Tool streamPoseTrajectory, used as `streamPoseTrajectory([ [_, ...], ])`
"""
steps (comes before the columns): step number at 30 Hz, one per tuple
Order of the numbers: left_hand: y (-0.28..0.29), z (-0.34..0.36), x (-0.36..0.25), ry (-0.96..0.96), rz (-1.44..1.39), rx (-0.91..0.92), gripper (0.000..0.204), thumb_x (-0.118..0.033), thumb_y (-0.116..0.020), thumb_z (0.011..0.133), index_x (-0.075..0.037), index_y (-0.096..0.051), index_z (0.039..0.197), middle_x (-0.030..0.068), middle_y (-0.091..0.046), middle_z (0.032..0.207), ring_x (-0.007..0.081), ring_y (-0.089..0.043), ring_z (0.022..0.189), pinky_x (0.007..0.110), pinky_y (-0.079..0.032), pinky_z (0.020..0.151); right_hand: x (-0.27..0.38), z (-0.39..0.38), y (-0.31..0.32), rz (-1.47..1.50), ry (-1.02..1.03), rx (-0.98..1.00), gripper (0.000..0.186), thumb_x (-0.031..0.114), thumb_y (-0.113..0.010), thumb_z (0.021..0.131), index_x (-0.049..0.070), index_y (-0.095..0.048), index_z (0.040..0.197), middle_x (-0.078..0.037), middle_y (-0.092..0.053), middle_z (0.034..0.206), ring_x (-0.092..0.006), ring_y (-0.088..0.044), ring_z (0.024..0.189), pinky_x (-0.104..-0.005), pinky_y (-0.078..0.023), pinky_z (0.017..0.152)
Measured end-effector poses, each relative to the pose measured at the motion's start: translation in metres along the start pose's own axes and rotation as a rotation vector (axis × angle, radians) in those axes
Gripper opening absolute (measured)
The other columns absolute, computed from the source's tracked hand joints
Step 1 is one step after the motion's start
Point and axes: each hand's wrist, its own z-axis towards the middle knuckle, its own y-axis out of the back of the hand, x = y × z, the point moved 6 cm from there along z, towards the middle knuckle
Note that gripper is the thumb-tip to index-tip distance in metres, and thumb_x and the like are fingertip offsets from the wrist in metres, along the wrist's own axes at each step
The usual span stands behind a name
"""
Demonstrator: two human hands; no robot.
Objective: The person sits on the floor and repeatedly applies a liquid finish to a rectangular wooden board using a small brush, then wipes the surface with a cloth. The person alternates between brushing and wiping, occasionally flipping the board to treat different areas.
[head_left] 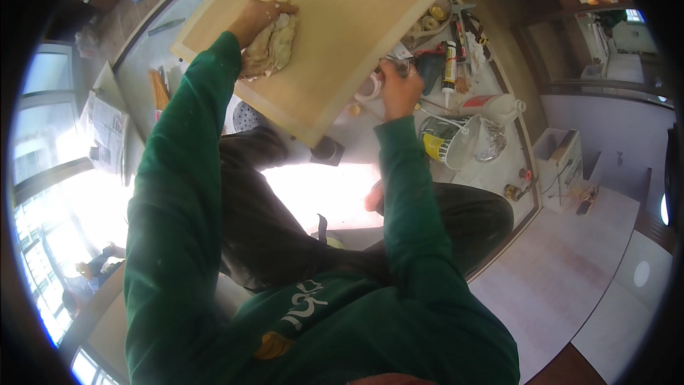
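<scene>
A large pale wooden panel [349,21] with a lighter border lies tilted across the work surface in front of me. On its left part my left hand [258,20] grips a crumpled, stained cream rag [274,46], pressing it against the wood. Beside the panel's right edge is my right hand [401,91], its fingers curled around something small that I cannot make out. A white ring-shaped item [369,88], perhaps a roll of tape, sits just left of that hand.
Right of my right hand stand a bucket [456,144], a white bottle [499,107] and a sealant tube [449,68]. Several tins [432,21] and tools crowd the panel's right side. A brush [158,89] lies at the left. My bent legs are below the panel.
</scene>
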Motion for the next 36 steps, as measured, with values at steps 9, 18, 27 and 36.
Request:
streamPoseTrajectory([
  [9, 0.003, 0.013, 0.007, -0.165, 0.145, -0.008, 0.035, -0.031, -0.070, 0.082, -0.002, -0.073, 0.101, 0.0092, -0.070, 0.088, 0.0172, -0.065, 0.075, 0.030, -0.052, 0.069, 0.011, 0.019, 0.002, -0.180, 0.062, 0.039, 0.018, 0.011, -0.068, 0.077, -0.005, -0.061, 0.074, -0.011, -0.066, 0.062, -0.0174, -0.063, 0.055, -0.0329, -0.049, 0.055],
  [18, -0.001, 0.010, 0.007, -0.095, 0.038, -0.007, 0.035, -0.031, -0.071, 0.081, -0.002, -0.072, 0.101, 0.0101, -0.070, 0.086, 0.0165, -0.065, 0.072, 0.029, -0.052, 0.069, 0.005, -0.064, -0.009, -0.193, 0.171, 0.188, 0.021, 0.018, -0.072, 0.081, -0.001, -0.064, 0.084, -0.003, -0.062, 0.063, -0.0113, -0.057, 0.054, -0.0255, -0.045, 0.052],
  [27, 0.001, 0.012, 0.009, -0.431, 0.268, 0.072, 0.030, -0.025, -0.053, 0.093, -0.007, -0.070, 0.110, 0.0086, -0.070, 0.105, 0.0182, -0.065, 0.091, 0.027, -0.050, 0.086, 0.005, -0.068, 0.005, 0.364, -0.354, 0.175, 0.017, 0.022, -0.064, 0.090, 0.007, -0.061, 0.082, 0.000, -0.054, 0.059, -0.0079, -0.046, 0.043, -0.0220, -0.030, 0.039],
  [36, -0.002, 0.004, 0.000, -0.301, 0.243, 0.114, 0.029, -0.023, -0.051, 0.095, -0.009, -0.071, 0.110, 0.0080, -0.070, 0.099, 0.0152, -0.064, 0.085, 0.028, -0.050, 0.080, -0.019, -0.056, -0.020, 0.429, -0.226, -0.070, 0.018, 0.018, -0.073, 0.084, 0.004, -0.063, 0.089, -0.001, -0.059, 0.066, -0.0089, -0.049, 0.046, -0.0251, -0.034, 0.039],
])
